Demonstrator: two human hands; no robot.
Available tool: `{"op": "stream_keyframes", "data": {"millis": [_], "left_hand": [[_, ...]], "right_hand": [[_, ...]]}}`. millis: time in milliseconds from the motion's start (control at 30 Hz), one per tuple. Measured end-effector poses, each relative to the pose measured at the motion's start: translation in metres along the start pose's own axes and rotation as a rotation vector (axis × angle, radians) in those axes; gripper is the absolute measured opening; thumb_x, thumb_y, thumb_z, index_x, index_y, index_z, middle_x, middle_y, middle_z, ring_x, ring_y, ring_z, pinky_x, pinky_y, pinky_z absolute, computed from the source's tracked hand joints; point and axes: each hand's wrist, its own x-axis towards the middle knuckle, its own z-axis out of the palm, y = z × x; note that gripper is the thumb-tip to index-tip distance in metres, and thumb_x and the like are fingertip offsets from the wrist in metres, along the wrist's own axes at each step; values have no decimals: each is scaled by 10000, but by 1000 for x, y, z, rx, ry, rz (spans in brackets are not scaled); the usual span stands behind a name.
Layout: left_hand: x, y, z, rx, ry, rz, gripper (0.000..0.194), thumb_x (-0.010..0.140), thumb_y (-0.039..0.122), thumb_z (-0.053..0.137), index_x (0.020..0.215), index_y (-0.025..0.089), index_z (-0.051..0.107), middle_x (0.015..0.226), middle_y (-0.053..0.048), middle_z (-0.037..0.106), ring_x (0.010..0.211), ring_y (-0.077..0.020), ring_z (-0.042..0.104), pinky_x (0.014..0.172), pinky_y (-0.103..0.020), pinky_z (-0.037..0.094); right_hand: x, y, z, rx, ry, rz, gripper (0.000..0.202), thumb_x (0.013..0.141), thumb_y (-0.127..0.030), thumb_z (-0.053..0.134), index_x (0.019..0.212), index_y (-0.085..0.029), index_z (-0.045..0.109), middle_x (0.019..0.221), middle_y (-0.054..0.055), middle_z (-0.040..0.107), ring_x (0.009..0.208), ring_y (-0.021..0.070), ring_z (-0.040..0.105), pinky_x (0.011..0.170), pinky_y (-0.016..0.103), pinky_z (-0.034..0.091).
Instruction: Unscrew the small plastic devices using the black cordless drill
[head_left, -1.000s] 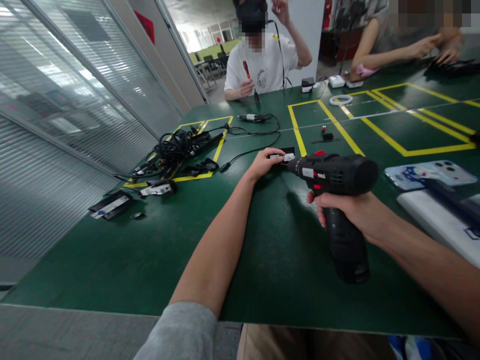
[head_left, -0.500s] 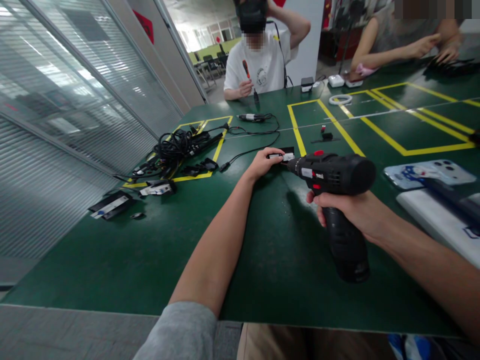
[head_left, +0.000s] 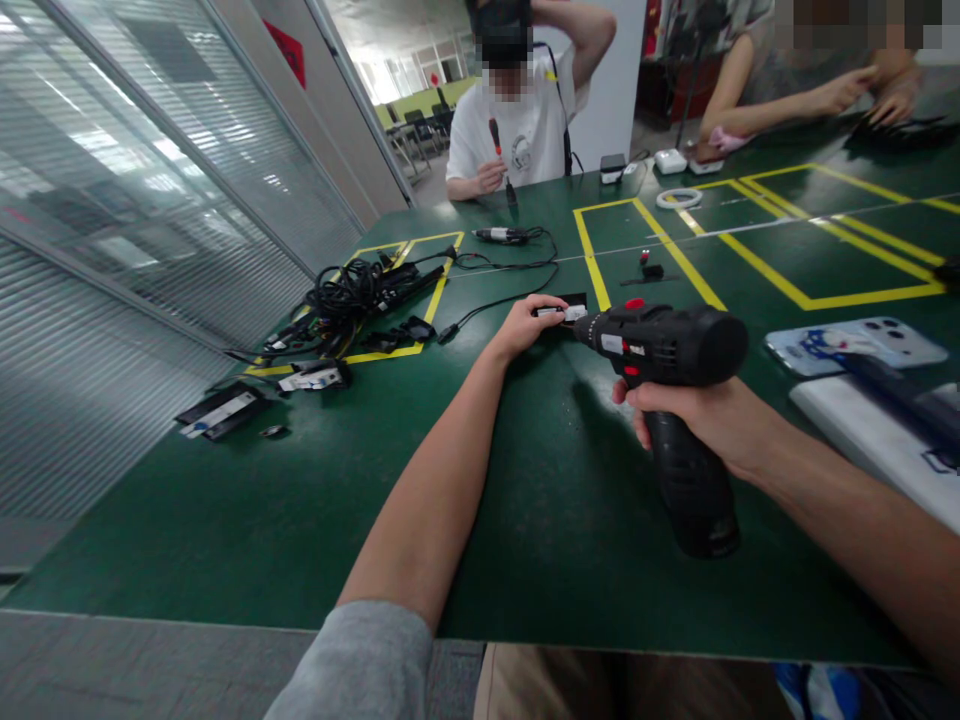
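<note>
A black cordless drill [head_left: 667, 345] with red buttons is in my right hand [head_left: 686, 410], whose fingers wrap round its handle. The drill points left, its tip at the right end of a small black piece with white labels [head_left: 575, 313]. My left hand [head_left: 527, 325] grips this piece against the green table [head_left: 555, 560], fingers over its top. Whether the tip touches the piece cannot be made out.
Coiled black cables [head_left: 352, 295] and two labelled black pieces lie at the left. A thin cable runs behind my left hand. At the right are a phone [head_left: 855, 345] and a white box [head_left: 877, 440]. Across the table, a person [head_left: 517, 130] holds a screwdriver; another person sits at the right.
The view has shifted very slightly. Both my hands, the drill and the small piece stay in the same places relative to each other.
</note>
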Motion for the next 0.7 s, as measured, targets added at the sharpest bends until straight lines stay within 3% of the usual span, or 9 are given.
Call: {"op": "stream_keyframes", "data": {"millis": [233, 467, 700], "left_hand": [[-1, 1, 0, 1, -2, 0, 300, 733, 329, 697, 990, 183, 746, 1125, -72, 714, 1086, -223, 613, 1054, -376, 415], [1, -2, 0, 3, 1, 13, 306, 735, 338, 701, 993, 180, 746, 1121, -73, 715, 1078, -223, 616, 1052, -379, 420], [3, -5, 0, 18, -4, 11, 306, 731, 345, 699, 994, 196, 747, 1119, -59, 718, 1088, -226, 615, 1053, -379, 422]], "right_hand": [[0, 0, 0, -46, -2, 28, 131, 723, -288, 702, 792, -180, 676, 530, 17, 624, 472, 167, 562, 466, 291, 438], [0, 2, 1, -14, 10, -17, 141, 720, -245, 718, 843, -191, 677, 667, 31, 684, 522, 172, 595, 502, 304, 457], [0, 2, 2, -60, 0, -17, 74, 731, -262, 684, 770, -202, 666, 527, 10, 616, 480, 181, 570, 482, 312, 437]]}}
